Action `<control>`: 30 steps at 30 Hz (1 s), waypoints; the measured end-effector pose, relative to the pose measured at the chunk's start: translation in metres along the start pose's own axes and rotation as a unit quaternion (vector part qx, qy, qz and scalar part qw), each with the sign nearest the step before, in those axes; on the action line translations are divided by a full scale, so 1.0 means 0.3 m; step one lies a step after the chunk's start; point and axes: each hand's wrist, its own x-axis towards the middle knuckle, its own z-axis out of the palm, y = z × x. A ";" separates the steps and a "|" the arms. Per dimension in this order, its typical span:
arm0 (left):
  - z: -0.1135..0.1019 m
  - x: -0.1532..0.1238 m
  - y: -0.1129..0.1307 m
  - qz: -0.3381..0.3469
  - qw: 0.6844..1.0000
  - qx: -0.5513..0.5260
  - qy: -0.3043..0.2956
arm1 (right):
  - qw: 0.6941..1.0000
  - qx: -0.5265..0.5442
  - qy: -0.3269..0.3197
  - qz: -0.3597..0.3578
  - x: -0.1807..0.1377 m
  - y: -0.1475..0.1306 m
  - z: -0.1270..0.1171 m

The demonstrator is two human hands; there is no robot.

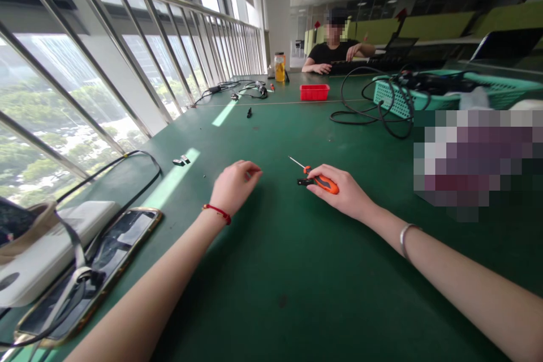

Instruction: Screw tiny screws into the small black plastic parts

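My right hand (pixel 341 189) is closed around an orange-and-black screwdriver (pixel 326 184), its thin metal shaft angling up and to the left. A small black piece (pixel 304 181) sticks out at the fingertips of that same hand; its kind is too small to tell. To the left, my left hand (pixel 237 184) is curled with thumb and fingers brought together, just above the green tabletop (pixel 271 260). Whatever is between those fingers, if anything, I cannot make out. Two small black-and-silver pieces (pixel 181 161) lie left of my left hand, and another small black piece (pixel 249 113) lies farther back.
A phone (pixel 127 237), a white box-shaped device (pixel 68 243) and cables lie at left, by the metal railing (pixel 161 22). Farther back are a red tray (pixel 314 92), a jar (pixel 280 68) and a teal basket (pixel 394 99) with cables. Another person (pixel 339 54) sits at the far end.
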 end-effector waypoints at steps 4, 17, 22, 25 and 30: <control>-0.112 0.018 -0.154 -0.140 0.957 0.248 0.060 | 0.999 -0.024 0.029 0.027 0.005 0.020 -0.002; -0.050 0.022 -0.076 -0.162 0.918 0.361 -0.038 | 0.996 -0.048 0.055 0.053 0.012 0.048 0.004; 0.020 -0.020 0.029 -0.053 0.937 0.341 -0.057 | 0.996 -0.055 0.055 0.050 0.013 0.051 0.004; 0.013 -0.042 0.057 0.011 0.958 0.280 -0.065 | 0.996 -0.057 0.055 0.050 0.013 0.050 0.002; -0.080 -0.026 -0.015 -0.074 0.957 0.279 0.035 | 0.996 -0.057 0.051 0.047 0.014 0.043 0.000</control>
